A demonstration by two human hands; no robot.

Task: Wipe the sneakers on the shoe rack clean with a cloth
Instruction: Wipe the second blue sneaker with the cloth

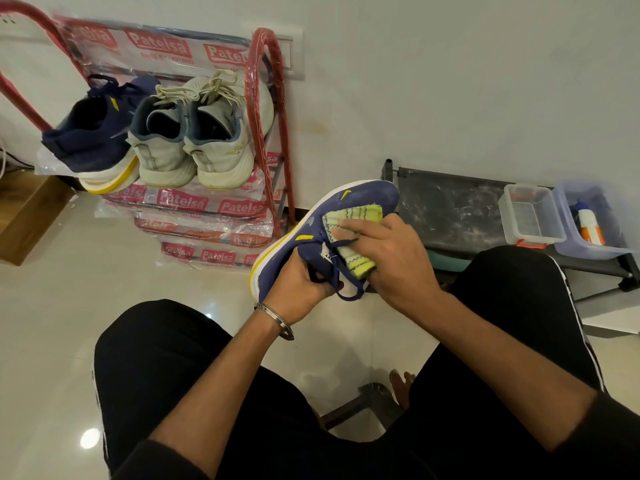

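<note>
Over to the far left of the hands, up on the red shoe rack (268, 109), sit a blue sneaker (93, 140) and a grey pair (194, 133), heels out, waiting their turn. Now the left hand (298, 285), fingers curled into the collar of the blue shoe (322, 230) being cleaned, props it off the lap so the upper faces up. Just right of it, the right hand (388, 258) lies on the yellow cloth (349, 233), fingers fairly flat, pressing it against the laces and tongue. Further right, two plastic tubs (533, 216) sit on a low dark bench (450, 206), one holding a bottle (588, 226) — cleaner, probably.
</note>
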